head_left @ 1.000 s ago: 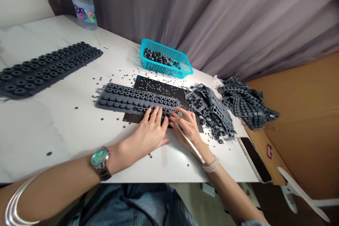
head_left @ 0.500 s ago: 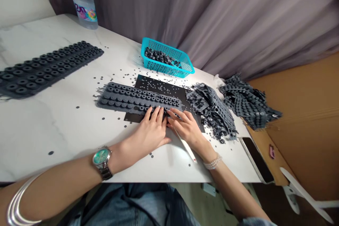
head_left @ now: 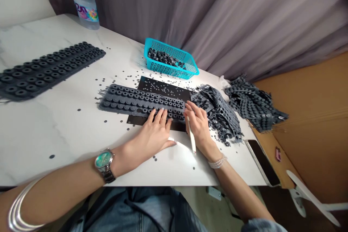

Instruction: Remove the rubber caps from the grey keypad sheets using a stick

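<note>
A dark grey rubber sheet [head_left: 123, 98] with rows of raised rings lies partly over a black mat [head_left: 174, 125]. My left hand [head_left: 153, 130] rests with fingers outstretched on the sheet's near edge, close to a round gap in its front row. My right hand [head_left: 198, 123] is closed round a slim white pen-like stick [head_left: 192, 139] at the sheet's right end. The stick's far tip is hidden by my fingers. Small dark discs are scattered over the mat and around the sheet.
A turquoise basket [head_left: 171, 69] holding small black pieces stands behind the mat. Another ringed sheet [head_left: 49, 70] lies left. Crumpled punched sheets [head_left: 225, 110] and a darker ringed heap [head_left: 250, 103] sit right, near a phone [head_left: 262, 163]. A water bottle [head_left: 85, 5] stands at the back left.
My right hand has moved right, away from my left fingers, to the sheet's right end, carrying the white stick, which now stands steeper. My left hand has stayed in place.
</note>
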`<state>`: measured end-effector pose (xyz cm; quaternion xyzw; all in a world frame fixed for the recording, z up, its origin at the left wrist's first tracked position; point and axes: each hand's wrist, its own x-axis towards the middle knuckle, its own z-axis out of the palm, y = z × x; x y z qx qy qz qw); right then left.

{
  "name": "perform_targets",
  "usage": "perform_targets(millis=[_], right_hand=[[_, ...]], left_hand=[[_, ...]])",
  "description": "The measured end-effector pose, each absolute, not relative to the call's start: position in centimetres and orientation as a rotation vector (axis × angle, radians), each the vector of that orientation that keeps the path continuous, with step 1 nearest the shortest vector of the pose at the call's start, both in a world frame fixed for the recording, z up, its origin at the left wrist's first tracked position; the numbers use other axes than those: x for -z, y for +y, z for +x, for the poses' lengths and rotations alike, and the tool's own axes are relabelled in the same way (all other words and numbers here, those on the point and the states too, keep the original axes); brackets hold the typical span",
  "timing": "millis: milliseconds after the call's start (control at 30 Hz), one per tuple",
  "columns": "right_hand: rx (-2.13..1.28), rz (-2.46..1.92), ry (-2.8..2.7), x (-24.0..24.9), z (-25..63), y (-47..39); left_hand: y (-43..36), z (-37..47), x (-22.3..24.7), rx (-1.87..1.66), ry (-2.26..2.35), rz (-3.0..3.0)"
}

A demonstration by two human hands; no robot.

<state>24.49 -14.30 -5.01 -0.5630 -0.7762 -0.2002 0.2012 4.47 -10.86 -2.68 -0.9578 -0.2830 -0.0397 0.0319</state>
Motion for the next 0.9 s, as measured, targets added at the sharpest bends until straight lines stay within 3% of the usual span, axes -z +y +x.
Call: perform_targets(millis=[267,533,900], right_hand=[[0.518,-1.731,-1.738,4.9,26.2,-14.0],[0.319,-1.305,-2.311,3.2,22.7,-12.5],[0.361,-1.207,-2.342,4.4,22.1,-12.7]], left_hand=[[-11.0,4.2,2.7,0.198,-0.901,-2.899],[-11.2,4.1,4.3,0.287,-1.025,-2.771],[-11.6,4.4,5.1,0.266,-1.061,-2.768]])
